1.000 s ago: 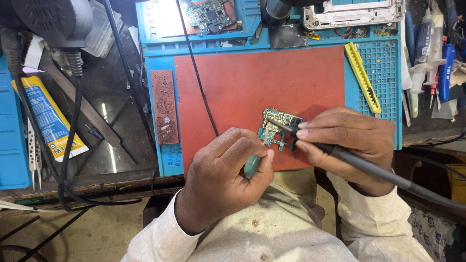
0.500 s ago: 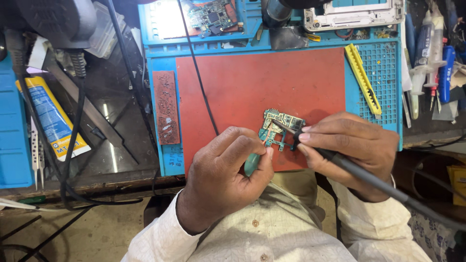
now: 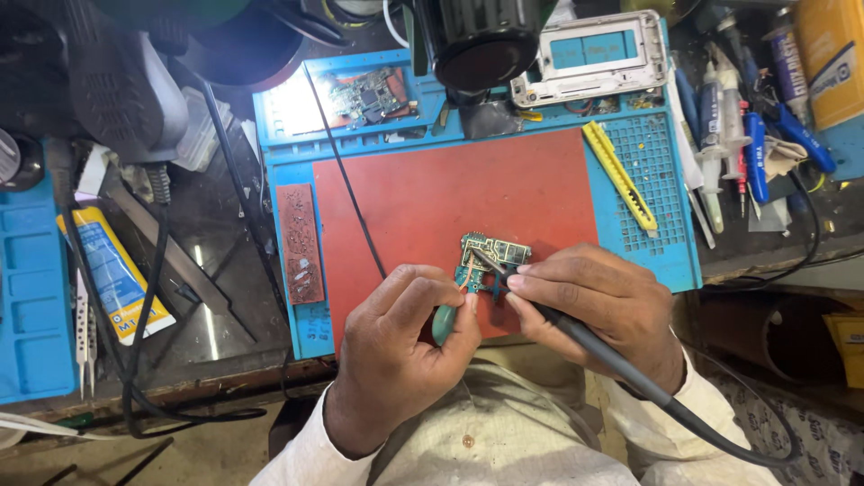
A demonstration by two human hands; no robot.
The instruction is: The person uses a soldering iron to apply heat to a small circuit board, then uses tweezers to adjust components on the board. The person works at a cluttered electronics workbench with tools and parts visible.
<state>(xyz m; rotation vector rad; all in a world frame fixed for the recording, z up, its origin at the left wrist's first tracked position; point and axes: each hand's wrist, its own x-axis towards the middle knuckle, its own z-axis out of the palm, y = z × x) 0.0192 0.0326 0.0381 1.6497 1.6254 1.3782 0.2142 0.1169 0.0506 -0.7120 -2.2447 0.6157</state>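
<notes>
Low centre of the frame, on the red rectangular silicone mat (image 3: 450, 193), one small green circuit board (image 3: 490, 261) is being worked at a single spot. The right hand (image 3: 598, 310) is clamped on a black corded soldering iron (image 3: 585, 346), its tip on the board; the left hand (image 3: 400, 346) pinches what looks like a teal-handled tool (image 3: 443, 324). The next touch calls for steadiness; a second green board (image 3: 369, 94) lies upper left.

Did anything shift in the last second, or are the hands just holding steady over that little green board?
Almost nothing changed. The right hand keeps the soldering iron tip on the small circuit board, and the left hand still pinches a teal-handled tool beside it. The board stays on the red mat.
</notes>
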